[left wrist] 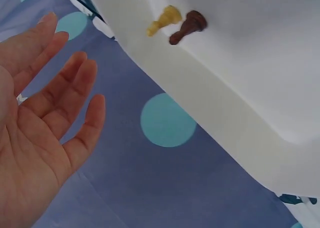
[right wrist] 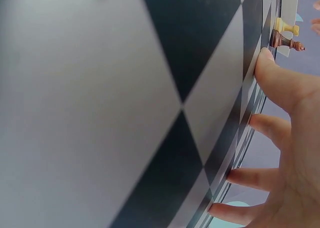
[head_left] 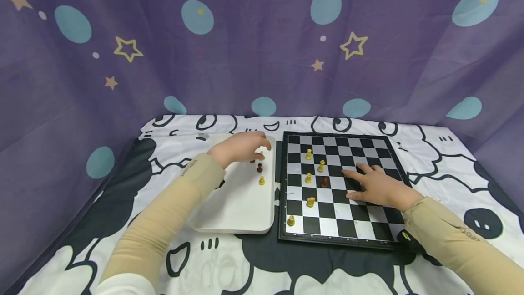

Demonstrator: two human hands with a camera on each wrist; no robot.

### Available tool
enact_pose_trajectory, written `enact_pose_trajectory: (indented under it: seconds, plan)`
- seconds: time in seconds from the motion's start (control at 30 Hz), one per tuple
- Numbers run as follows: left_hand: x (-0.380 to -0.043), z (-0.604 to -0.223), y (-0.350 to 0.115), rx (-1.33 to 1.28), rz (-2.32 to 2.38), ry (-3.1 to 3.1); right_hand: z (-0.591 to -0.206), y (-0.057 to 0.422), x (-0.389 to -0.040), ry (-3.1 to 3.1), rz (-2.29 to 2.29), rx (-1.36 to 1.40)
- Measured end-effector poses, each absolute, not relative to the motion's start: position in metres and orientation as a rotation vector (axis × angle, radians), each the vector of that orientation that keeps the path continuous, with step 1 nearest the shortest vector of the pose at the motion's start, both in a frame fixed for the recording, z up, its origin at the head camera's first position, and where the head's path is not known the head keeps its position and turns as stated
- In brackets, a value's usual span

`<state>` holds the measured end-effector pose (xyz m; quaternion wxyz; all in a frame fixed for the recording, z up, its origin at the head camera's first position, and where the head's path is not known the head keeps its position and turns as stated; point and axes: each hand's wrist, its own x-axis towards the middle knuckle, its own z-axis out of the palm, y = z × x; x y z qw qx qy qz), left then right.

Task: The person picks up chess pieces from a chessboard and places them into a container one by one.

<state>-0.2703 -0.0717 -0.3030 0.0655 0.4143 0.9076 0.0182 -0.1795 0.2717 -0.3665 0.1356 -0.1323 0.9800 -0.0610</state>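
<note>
My left hand [head_left: 242, 147] hovers over the far right part of a white tray [head_left: 229, 215]. In the left wrist view its fingers are gently bent, with nothing between them. Under and beside it in the tray are a dark brown pawn [head_left: 259, 168], a yellow pawn [head_left: 261, 180] and further pieces partly hidden by the hand. My right hand [head_left: 380, 186] rests on the right half of a black-and-white chessboard [head_left: 335, 211], fingers spread, holding nothing. Left of it on the board stand a brown chess piece [head_left: 324, 182] and several yellow ones, among them a knight [head_left: 310, 202].
The tray sits directly left of the board, with a narrow gap between them. Both lie on a cartoon-print cloth [head_left: 213, 267]. A purple curtain [head_left: 262, 58] with stars and blue ovals hangs behind and along the sides.
</note>
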Motion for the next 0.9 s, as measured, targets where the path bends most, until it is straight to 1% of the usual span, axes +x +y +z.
enact_pose_trajectory:
  seconds: [0.23, 0.7, 0.9]
  plan:
    - [-0.261, -0.299, -0.065, 1.381, 0.057, 2.737, -0.366, 0.272, -0.179, 2.842, -0.175, -0.392]
    - [-0.237, -0.298, -0.045, 1.489, 0.017, 2.654, -0.366, 0.272, -0.179, 2.844, -0.179, -0.404]
    - [-0.228, -0.302, -0.037, 1.485, -0.066, 2.610, -0.367, 0.273, -0.179, 2.844, -0.180, -0.401]
